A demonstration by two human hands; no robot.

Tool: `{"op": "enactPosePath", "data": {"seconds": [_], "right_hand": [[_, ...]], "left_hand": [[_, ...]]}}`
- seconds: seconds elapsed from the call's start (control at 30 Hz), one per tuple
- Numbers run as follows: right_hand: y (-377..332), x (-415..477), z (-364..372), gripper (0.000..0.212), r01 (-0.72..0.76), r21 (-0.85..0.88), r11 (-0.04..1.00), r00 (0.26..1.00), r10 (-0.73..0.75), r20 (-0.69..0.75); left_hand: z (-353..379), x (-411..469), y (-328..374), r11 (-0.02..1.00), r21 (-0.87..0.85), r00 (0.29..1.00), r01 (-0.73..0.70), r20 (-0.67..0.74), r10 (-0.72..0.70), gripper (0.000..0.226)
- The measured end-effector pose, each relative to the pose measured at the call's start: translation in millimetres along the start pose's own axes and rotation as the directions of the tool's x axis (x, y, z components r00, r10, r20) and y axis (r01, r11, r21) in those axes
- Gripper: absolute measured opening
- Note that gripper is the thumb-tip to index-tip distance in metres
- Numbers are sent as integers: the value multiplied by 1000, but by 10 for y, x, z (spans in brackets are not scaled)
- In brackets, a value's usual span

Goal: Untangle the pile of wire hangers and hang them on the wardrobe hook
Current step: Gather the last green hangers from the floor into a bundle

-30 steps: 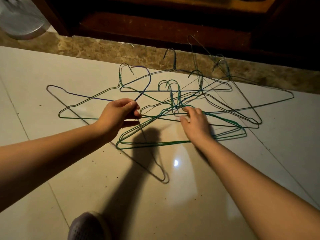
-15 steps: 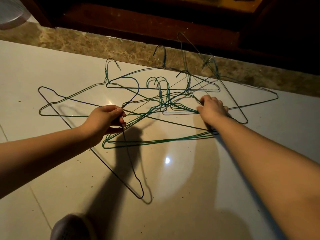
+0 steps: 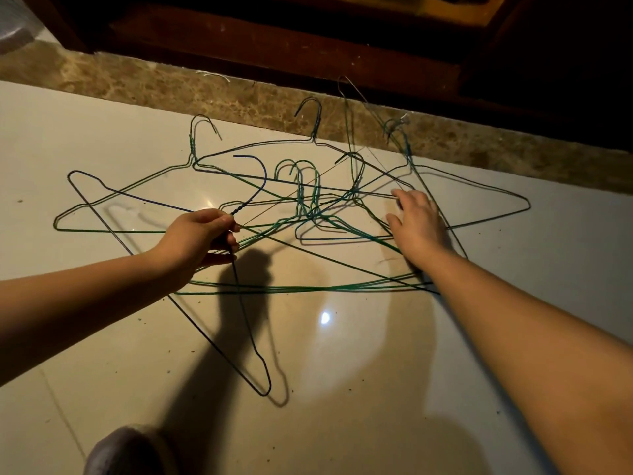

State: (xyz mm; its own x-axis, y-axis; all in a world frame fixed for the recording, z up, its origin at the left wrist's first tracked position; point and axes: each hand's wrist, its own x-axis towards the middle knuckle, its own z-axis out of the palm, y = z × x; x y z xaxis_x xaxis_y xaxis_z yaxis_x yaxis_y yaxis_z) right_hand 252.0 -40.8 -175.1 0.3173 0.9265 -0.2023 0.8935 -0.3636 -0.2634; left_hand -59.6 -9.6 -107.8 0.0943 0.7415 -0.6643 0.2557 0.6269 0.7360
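Left hand (image 3: 202, 236) pinches the twisted neck of one blue hanger (image 3: 264, 180). Right hand (image 3: 416, 224), fingers spread, presses flat on the tangled pile (image 3: 300, 197) between the two hands, showing at least six more hooks, on the floor (image 3: 342, 371).

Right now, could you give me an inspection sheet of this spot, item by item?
Surface: glossy pale floor with a lamp glare on it.
Job's things: hangers tangled in a flat pile; the blue hanger sticks out of it toward the camera; wardrobe hook not in view.
Clutter: grit scattered on the floor; grey shoe at the bottom edge.
Grips: left hand pinches the blue hanger's twisted neck; right hand open, fingers spread on the pile's right side.
Cables: nothing seen.
Surroundings: brown marble strip, dark wood base behind it; white object top left, unclear.
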Motion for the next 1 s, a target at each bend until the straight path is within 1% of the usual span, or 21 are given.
{"op": "enactPosePath", "data": {"seconds": [0.1,0.2,0.27,0.3,0.37,0.4,0.47,0.53,0.6,0.67,0.77,0.87,1.0], "right_hand": [[-26,38,-44,55,62,-78,995,996,-56,70],[-140,167,-89,61,205,-197,959,973,-177,149],[-218,314,-167,61,270,-276,922,959,-235,156],[-245,399,-227,60,254,-305,918,965,-220,142],[-243,555,-347,61,151,-363,919,985,-109,133],[-210,616,-392,60,106,-397,912,987,-47,155],[-108,695,-434,55,72,-450,890,971,41,236],[7,722,-450,50,67,-429,901,954,68,292],[104,712,-448,40,67,-393,917,958,52,283],[177,655,-442,27,94,-401,911,956,29,291],[304,552,-418,16,101,-352,931,953,10,302],[424,475,-433,10,62,-222,973,975,-11,222],[515,424,-505,7,-14,-43,999,997,17,78]], "left_hand": [[83,-5,5,1000,3,1000,0,27,0,24],[208,11,31,1000,24,998,-12,54,11,25],[291,38,75,999,34,997,-30,79,27,26],[326,58,104,998,49,995,-44,92,39,27],[392,104,175,994,76,992,-73,109,64,27],[429,126,208,994,78,991,-83,112,74,27],[510,163,263,993,71,989,-95,119,86,27],[592,175,298,994,61,987,-95,136,86,27],[657,163,314,995,47,984,-91,157,82,27],[688,146,322,995,47,983,-89,165,80,27],[677,131,319,994,62,983,-90,165,79,26],[629,121,299,995,61,985,-83,153,73,25],[590,89,272,997,40,988,-68,138,62,26]]}}
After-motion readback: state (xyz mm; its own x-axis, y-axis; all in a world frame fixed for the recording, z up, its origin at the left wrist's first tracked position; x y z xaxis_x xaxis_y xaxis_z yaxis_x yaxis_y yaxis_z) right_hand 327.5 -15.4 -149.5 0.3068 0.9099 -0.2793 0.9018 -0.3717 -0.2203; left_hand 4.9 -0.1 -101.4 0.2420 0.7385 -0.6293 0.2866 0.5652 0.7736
